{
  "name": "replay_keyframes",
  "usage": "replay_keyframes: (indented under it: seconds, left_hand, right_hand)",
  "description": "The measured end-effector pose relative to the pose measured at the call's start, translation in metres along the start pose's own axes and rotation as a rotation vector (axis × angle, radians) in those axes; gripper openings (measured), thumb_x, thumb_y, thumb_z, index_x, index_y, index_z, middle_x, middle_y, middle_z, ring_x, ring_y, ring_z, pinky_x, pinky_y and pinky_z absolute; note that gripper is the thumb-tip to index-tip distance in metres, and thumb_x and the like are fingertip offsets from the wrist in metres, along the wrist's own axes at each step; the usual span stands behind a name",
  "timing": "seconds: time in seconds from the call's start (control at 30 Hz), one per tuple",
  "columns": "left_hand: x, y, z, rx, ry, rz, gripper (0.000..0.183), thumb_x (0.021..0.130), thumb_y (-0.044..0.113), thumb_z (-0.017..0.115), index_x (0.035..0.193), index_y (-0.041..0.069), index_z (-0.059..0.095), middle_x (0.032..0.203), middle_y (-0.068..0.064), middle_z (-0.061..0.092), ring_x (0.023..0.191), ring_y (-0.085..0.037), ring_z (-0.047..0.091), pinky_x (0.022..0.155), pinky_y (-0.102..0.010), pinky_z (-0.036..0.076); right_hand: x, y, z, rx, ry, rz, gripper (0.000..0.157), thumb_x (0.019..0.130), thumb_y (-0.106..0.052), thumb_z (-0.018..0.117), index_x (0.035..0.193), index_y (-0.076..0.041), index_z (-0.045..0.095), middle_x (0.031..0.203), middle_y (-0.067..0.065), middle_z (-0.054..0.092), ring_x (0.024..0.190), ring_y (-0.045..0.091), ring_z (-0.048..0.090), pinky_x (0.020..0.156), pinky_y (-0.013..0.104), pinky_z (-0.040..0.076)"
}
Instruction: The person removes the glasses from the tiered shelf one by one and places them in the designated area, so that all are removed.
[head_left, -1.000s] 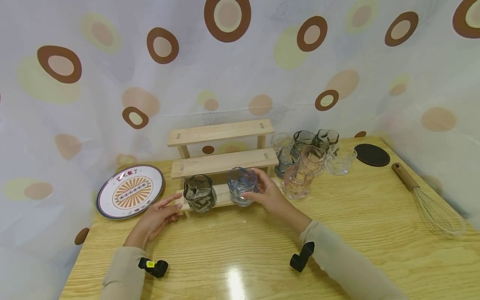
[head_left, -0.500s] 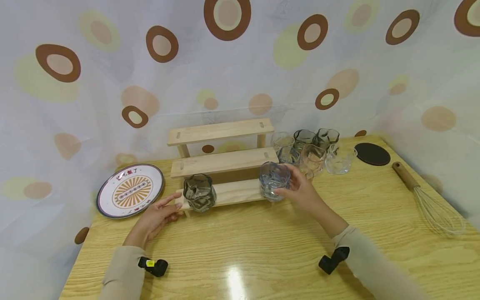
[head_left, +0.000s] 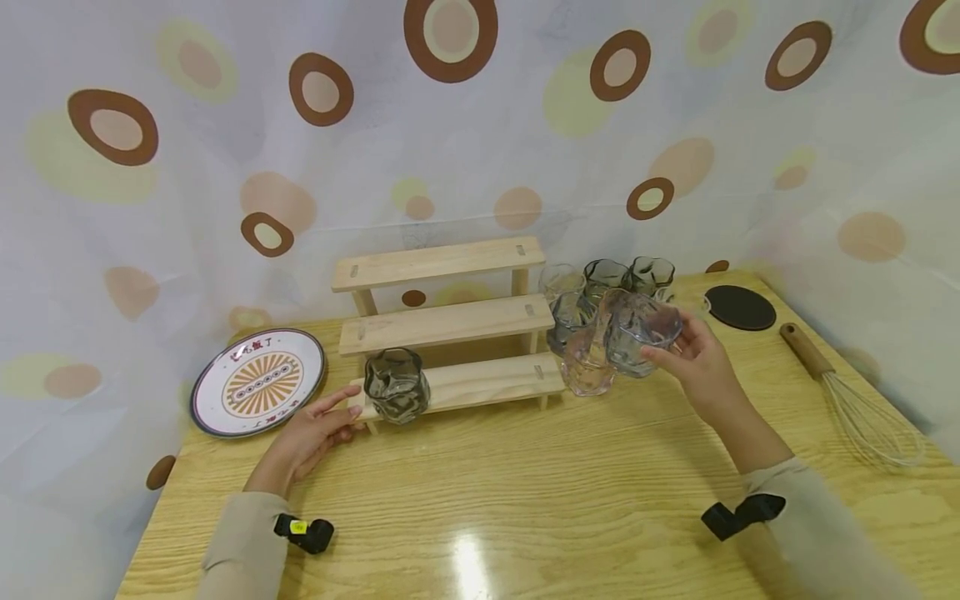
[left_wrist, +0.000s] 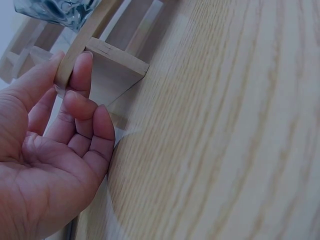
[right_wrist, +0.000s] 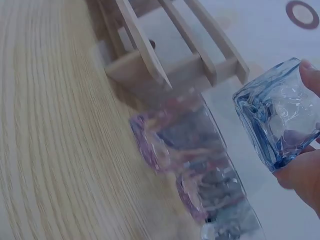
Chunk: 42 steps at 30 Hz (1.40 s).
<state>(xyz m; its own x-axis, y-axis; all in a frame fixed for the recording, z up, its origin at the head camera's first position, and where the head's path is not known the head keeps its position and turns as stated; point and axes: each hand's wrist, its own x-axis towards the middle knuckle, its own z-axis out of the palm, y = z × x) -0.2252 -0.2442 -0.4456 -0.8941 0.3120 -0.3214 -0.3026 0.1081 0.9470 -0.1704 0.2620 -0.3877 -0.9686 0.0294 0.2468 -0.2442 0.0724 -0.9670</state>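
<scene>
My right hand [head_left: 701, 367] grips a clear blue glass tumbler [right_wrist: 275, 112] by its side, lifted in front of the grouped glasses to the right of the rack. A three-step wooden shelf rack [head_left: 450, 321] stands on the table. My left hand [left_wrist: 60, 135] pinches the left end of its lowest board between thumb and fingers. On that board, near the left end, sits a dark grey glass tumbler [head_left: 396, 387]. A pink glass tumbler [head_left: 587, 371] stands just right of the rack, partly overlapped by the held glass in the head view.
Behind it stand a blue glass [head_left: 566, 321], dark grey glasses [head_left: 651, 275] and a clear glass [head_left: 560, 282]. A black round coaster [head_left: 740, 307] and a whisk [head_left: 855, 396] lie further right. A patterned plate [head_left: 257, 383] is left of the rack.
My right hand has carried the blue tumbler rightward, from over the lowest board to beside the other glasses. My left hand and the dark grey tumbler have stayed put.
</scene>
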Motion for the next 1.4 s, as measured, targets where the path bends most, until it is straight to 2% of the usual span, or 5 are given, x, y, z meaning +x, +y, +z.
replay_keyframes:
  seconds: [0.47,1.03,1.2,1.33,1.4]
  left_hand:
    - [0.002,-0.002,-0.001,-0.023,0.002,-0.002,0.062,0.093,0.021,0.062,0.147,0.008,0.034,0.099,-0.001,0.054,0.074,-0.009,0.054,0.068,-0.022,0.045]
    - [0.002,-0.001,0.000,-0.010,0.004,-0.009,0.061,0.094,0.021,0.061,0.147,0.009,0.034,0.099,-0.002,0.053,0.080,-0.009,0.059,0.068,-0.022,0.045]
    - [0.003,-0.001,0.000,-0.015,0.008,-0.004,0.060,0.094,0.020,0.061,0.147,0.009,0.035,0.102,-0.002,0.055,0.079,-0.008,0.059,0.067,-0.022,0.045]
    - [0.002,-0.001,-0.001,-0.020,0.002,-0.001,0.060,0.094,0.020,0.060,0.147,0.008,0.034,0.104,-0.002,0.055,0.081,-0.008,0.060,0.067,-0.022,0.045]
    - [0.001,-0.001,-0.001,-0.027,0.004,-0.004,0.060,0.094,0.021,0.061,0.147,0.008,0.034,0.105,-0.002,0.055,0.082,-0.008,0.060,0.067,-0.022,0.045]
  right_hand:
    - [0.000,0.028,-0.032,0.069,0.099,0.013,0.050,0.089,0.002,0.063,0.129,-0.013,0.037,0.120,-0.001,0.043,0.114,0.008,0.043,0.084,0.009,0.042]
    - [0.006,0.065,-0.031,-0.154,0.094,0.178,0.048,0.090,-0.013,0.066,0.124,-0.016,0.033,0.117,-0.004,0.039,0.116,0.013,0.039,0.086,0.014,0.036]
    - [0.008,0.066,-0.032,-0.148,0.069,0.277,0.072,0.092,-0.014,0.063,0.142,-0.006,0.013,0.140,0.015,0.024,0.141,0.030,0.012,0.112,0.038,0.020]
    - [0.009,0.067,-0.032,-0.122,0.047,0.341,0.090,0.093,-0.014,0.061,0.147,-0.001,-0.010,0.152,0.024,-0.008,0.140,0.037,-0.013,0.111,0.053,0.003]
    - [0.010,0.068,-0.032,-0.123,0.043,0.358,0.092,0.093,-0.014,0.061,0.147,-0.001,-0.011,0.153,0.025,-0.010,0.140,0.037,-0.014,0.111,0.053,0.004]
